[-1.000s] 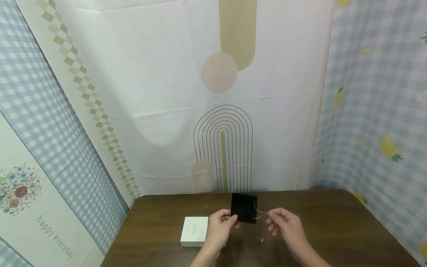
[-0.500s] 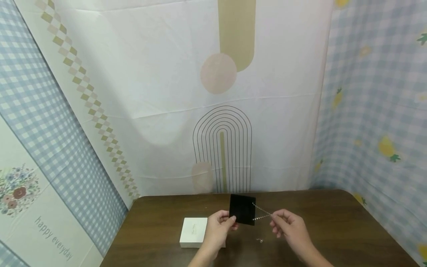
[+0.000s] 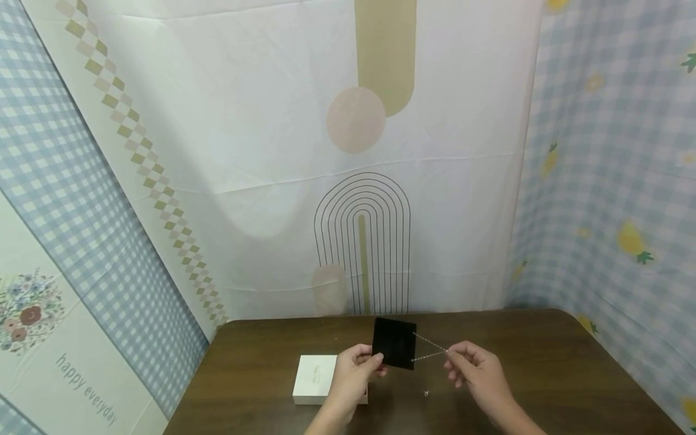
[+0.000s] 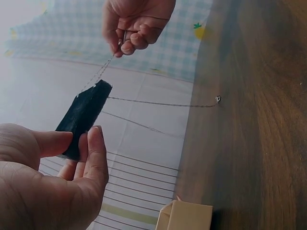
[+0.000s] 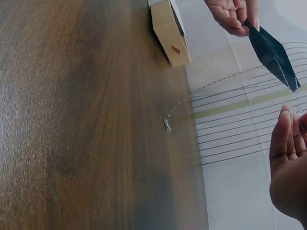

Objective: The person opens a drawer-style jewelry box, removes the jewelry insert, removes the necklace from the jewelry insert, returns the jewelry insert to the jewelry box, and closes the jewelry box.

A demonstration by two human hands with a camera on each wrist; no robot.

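My left hand [image 3: 356, 368] pinches a thin black square pad [image 3: 394, 343] between thumb and fingers, holding it above the table. A fine silver necklace chain [image 3: 429, 341] runs out of the pad's right edge at two places. Both strands meet at the fingertips of my right hand [image 3: 472, 365], which pinches them and draws them straight. More chain [image 4: 158, 103] hangs from the pad's other side, ending in a small silver piece [image 5: 167, 125], perhaps a clasp or pendant. Whether that piece touches the table is unclear.
A white box [image 3: 315, 377] with small print on its lid sits on the brown wooden table [image 3: 244, 386], partly behind my left forearm. The right wrist view shows a small tab [image 5: 176, 49] on its side. A patterned cloth [image 3: 272, 241] hangs behind the table.
My right hand has moved slightly right, away from the pad. The two chain strands, slack at first, are now straight and form a longer V. The left hand has barely shifted.
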